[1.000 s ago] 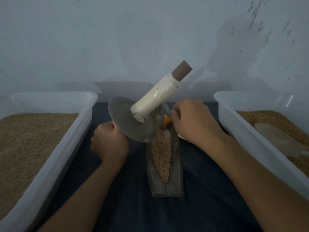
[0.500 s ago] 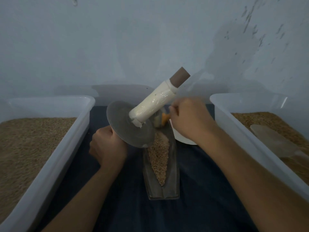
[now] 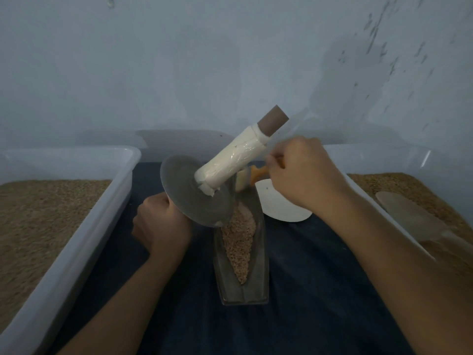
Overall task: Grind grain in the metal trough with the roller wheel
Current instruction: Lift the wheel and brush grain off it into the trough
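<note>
The right hand (image 3: 304,175) pinches the orange handle of a small brush (image 3: 252,175) and has lifted it up and back from the heap it was touching a moment ago, so the bristles now hang clear above the far end of the metal trough (image 3: 258,252), beside a white dish (image 3: 281,208). The left hand (image 3: 161,224) stays clenched round the hidden near handle of the roller wheel (image 3: 197,190), keeping the disc tipped leftward off the grain (image 3: 238,239). With the grain swept into one ridge along the trough, I'd say tidying is over and rolling comes next.
</note>
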Demonstrator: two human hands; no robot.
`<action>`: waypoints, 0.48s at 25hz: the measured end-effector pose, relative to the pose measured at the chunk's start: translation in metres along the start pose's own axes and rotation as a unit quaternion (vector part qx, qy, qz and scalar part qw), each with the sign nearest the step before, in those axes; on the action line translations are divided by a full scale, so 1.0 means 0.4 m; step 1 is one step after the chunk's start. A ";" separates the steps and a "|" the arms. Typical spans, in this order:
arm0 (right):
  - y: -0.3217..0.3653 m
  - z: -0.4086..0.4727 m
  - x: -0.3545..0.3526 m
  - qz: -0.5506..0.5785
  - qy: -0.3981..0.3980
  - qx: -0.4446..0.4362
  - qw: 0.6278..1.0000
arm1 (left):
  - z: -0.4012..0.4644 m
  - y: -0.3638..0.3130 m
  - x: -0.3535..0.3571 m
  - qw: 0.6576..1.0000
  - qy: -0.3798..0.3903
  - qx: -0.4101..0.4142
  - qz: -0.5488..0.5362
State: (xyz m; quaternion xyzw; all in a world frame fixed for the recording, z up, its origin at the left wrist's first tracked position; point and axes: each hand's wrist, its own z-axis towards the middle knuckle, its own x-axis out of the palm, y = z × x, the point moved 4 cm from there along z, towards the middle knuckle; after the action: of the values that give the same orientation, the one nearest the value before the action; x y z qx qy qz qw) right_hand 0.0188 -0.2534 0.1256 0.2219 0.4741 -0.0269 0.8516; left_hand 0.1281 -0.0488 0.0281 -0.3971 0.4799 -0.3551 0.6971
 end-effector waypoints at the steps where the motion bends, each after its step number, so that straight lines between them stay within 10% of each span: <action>1: 0.007 0.003 0.025 -0.005 0.023 0.002 1.000 | 0.001 0.000 0.001 1.000 0.002 0.003 -0.003; 12: 0.015 -0.027 -0.015 -0.008 0.010 -0.018 1.000 | 0.010 0.017 0.014 1.000 -0.001 0.008 0.006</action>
State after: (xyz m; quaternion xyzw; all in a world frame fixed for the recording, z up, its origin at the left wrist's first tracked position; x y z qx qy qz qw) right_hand 0.0083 -0.2448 0.1278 0.2029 0.4850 -0.0228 0.8504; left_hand 0.1344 -0.0498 0.0208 -0.3888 0.4789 -0.3541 0.7029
